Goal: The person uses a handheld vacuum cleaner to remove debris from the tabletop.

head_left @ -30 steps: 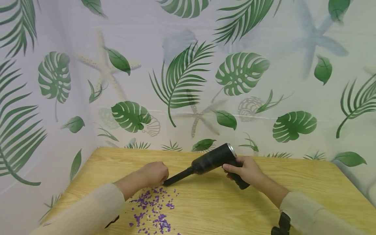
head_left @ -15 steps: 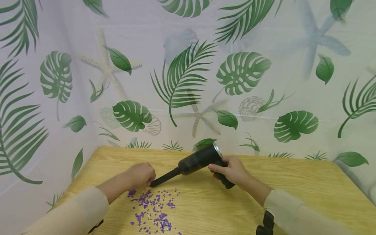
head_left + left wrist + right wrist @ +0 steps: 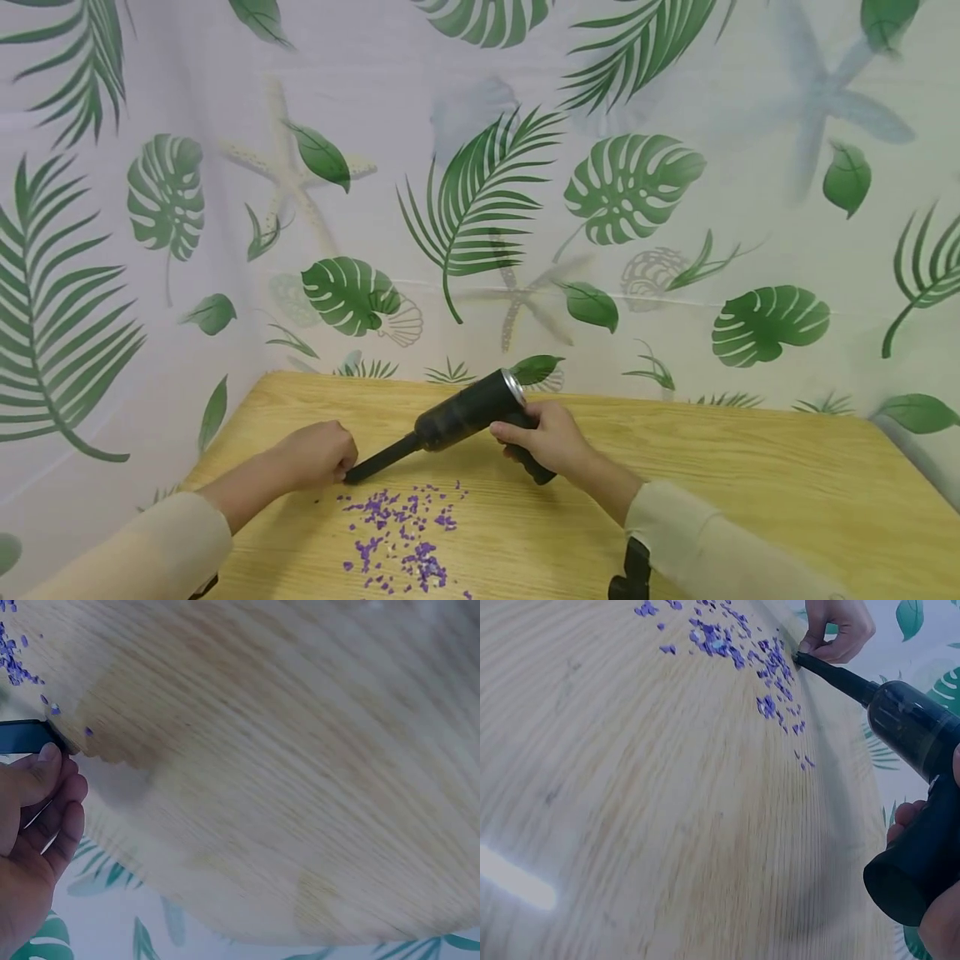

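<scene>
A black handheld vacuum cleaner with a silver-rimmed rear end slants over the table, its long narrow nozzle pointing down to the left. My right hand grips its handle. At the nozzle's tip, my left hand pinches the end between thumb and fingers, as the left wrist view shows with the thumb on the black tip. Small purple scraps lie scattered on the wood just in front of the nozzle. A few of them lie close to the tip in the left wrist view.
The wood-grain table reaches back to a white wall covering printed with green leaves and starfish. The same covering runs along the left side. Black wrist gear sits at my right sleeve.
Both hands have moved left together with the vacuum, its tip passing along the back of the scraps. The scraps at the far left edge of the pile have thinned out.
</scene>
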